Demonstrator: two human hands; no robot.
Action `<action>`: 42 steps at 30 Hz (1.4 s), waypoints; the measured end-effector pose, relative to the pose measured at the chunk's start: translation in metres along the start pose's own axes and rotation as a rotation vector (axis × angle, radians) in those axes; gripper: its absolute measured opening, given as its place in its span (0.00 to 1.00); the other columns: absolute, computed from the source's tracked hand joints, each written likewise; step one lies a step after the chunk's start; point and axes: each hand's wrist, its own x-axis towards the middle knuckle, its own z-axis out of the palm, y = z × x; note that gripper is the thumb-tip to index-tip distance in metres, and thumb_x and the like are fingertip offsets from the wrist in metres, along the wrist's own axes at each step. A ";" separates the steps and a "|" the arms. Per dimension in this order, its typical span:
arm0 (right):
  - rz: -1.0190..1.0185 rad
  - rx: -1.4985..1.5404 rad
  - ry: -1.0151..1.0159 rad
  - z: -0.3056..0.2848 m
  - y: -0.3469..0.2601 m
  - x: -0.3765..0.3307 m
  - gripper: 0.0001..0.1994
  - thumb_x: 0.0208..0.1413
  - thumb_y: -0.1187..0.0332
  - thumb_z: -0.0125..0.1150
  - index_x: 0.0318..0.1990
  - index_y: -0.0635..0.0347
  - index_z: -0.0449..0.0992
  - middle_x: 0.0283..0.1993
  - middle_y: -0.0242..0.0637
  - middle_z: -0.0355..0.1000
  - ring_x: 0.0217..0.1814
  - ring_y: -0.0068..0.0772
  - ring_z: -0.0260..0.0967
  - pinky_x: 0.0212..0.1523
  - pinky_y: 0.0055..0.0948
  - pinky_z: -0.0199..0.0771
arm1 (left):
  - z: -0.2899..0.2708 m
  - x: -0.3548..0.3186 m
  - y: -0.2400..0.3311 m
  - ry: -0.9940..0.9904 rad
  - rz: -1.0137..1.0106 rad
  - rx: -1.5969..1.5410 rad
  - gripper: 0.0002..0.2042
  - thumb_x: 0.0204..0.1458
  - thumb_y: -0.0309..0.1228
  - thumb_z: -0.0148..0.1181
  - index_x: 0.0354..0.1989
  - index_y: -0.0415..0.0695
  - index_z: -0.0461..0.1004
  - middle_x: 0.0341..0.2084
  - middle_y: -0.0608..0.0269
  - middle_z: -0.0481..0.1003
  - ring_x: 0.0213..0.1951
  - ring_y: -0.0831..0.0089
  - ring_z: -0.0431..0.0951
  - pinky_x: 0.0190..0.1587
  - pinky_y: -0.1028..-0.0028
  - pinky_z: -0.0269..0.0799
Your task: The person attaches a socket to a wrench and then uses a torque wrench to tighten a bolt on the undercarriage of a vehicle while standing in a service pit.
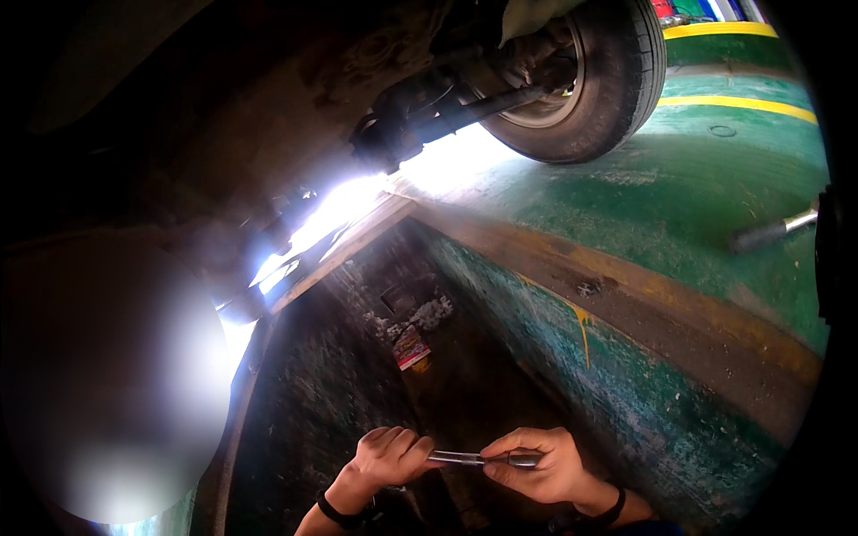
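Note:
A slim shiny metal tool [458, 458] stretches level between my two hands over the dark pit. Its exact kind I cannot make out, since both ends are partly covered. My left hand [390, 456] is closed in a fist around its left end. With thumb and fingers, my right hand [542, 466] grips the thicker right end. Dark bands circle both wrists.
Overhead is a vehicle's dark underside [268, 107], with a wheel [617, 89] at upper right. Green pit walls [536, 313] rise beside me to a brown ledge [652, 295]. A black-handled tool [760, 236] lies on the green floor. A colourful box [411, 350] sits deeper in the pit.

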 end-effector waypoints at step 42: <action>-0.183 -0.332 0.302 0.040 -0.012 -0.091 0.13 0.57 0.70 0.67 0.47 0.57 0.71 0.31 0.35 0.77 0.29 0.34 0.78 0.27 0.29 0.75 | 0.019 0.071 0.036 0.008 0.499 -0.204 0.20 0.47 0.41 0.64 0.12 0.55 0.58 0.14 0.71 0.54 0.17 0.73 0.58 0.21 0.72 0.47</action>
